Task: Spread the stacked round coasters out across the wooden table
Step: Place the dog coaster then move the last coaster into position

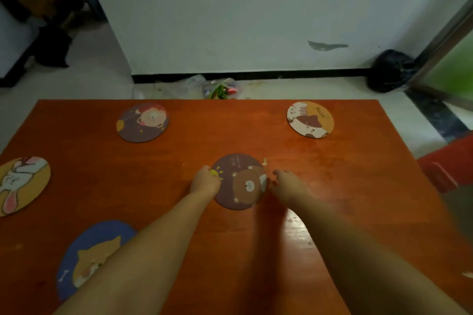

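Several round cartoon coasters lie on the orange-brown wooden table (345,174). A purple coaster with a brown bear (240,181) sits in the middle. My left hand (204,181) rests curled on its left edge, fingers touching it. Just off its right edge hovers my right hand (286,184), fingers loosely apart and holding nothing. Other coasters lie apart: a purple bear one (143,122) far left, a yellow-and-white one (310,119) far right, a yellow rabbit one (21,184) at the left edge, and a blue dog one (94,256) near left, partly under my left forearm.
Beyond the table's far edge are a white wall, plastic bags (220,88) on the floor and a black bag (390,70) in the corner. A red stool (448,161) stands beside the table's right edge.
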{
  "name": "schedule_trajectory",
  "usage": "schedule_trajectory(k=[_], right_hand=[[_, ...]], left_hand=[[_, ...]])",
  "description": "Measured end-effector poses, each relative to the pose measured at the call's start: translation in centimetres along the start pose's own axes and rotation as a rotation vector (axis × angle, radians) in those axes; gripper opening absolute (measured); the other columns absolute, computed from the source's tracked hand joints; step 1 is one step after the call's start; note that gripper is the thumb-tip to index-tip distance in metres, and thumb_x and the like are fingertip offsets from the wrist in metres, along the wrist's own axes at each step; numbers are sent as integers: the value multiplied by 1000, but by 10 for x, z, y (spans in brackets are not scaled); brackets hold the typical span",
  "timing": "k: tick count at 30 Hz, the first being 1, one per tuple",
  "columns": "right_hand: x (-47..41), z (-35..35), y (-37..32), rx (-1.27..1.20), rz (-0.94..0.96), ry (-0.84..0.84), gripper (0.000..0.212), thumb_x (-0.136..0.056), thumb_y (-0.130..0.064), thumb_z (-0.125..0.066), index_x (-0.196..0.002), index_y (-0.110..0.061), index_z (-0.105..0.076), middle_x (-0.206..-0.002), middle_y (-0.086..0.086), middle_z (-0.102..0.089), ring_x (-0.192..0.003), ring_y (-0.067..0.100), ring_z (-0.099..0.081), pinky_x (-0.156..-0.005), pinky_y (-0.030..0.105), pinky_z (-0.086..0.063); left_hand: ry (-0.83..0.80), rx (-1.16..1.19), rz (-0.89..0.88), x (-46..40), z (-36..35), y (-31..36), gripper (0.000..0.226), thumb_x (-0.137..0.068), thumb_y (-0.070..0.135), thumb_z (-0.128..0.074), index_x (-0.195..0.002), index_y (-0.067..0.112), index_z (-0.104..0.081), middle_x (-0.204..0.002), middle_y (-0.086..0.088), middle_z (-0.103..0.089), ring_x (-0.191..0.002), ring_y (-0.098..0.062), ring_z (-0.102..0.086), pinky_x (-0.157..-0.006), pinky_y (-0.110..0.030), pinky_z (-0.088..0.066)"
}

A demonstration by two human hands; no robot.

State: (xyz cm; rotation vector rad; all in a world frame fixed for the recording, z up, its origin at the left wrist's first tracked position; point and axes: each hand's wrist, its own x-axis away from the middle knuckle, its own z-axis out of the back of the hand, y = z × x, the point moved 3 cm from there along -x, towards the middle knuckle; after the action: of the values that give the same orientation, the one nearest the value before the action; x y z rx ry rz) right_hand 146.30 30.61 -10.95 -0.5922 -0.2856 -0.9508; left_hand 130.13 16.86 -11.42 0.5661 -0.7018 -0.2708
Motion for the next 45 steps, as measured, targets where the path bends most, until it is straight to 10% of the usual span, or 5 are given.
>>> schedule_trajectory(k=[12, 21, 32, 41, 45], right_hand=[[-52, -12, -10, -534, -157, -39, 42, -89, -9, -58, -55, -12, -34, -57, 7, -35, -68, 25, -39, -70, 37, -37], [-18, 35, 24, -514, -140, 140, 17, -94, -11, -50, -79, -12, -42, -67, 4, -45, -74, 28, -45, -63, 39, -39], [66, 74, 181, -511, -287, 183, 16, -91, -6, -56, -100, 7, -58, -86, 21, -59, -84, 31, -51, -91, 57, -49], [86, 51, 220, -459, -101, 59, 11, -90, -4, -57, -80, -3, -51, -76, 16, -56, -77, 28, -52, -72, 45, -47], [89, 40, 233, -399, -67, 44, 8, -88, -6, -58, -84, -5, -51, -77, 14, -59, -79, 27, -54, -68, 37, -42]], left_hand=[[80, 62, 238, -30, -11, 1, 43, -92, 13, -54, -133, 1, -56, -142, -21, -54, -133, -36, -49, -111, -41, -41], [-142, 538, 156, 0, -35, 43, 29, -93, 3, -54, -69, 19, -48, -76, -4, -58, -62, -11, -53, -55, -24, -42], [-389, 460, 92, 106, -151, 86, 33, -93, 0, -53, -67, 18, -43, -70, -1, -52, -62, -9, -50, -57, -25, -45], [-204, 466, 193, 167, -191, 50, 35, -93, 0, -53, -66, 19, -40, -69, -1, -51, -62, -12, -52, -41, -22, -47], [-108, 299, 126, 178, -206, 42, 32, -90, 4, -57, -65, 18, -43, -80, -11, -59, -85, -24, -58, -68, -36, -53]])
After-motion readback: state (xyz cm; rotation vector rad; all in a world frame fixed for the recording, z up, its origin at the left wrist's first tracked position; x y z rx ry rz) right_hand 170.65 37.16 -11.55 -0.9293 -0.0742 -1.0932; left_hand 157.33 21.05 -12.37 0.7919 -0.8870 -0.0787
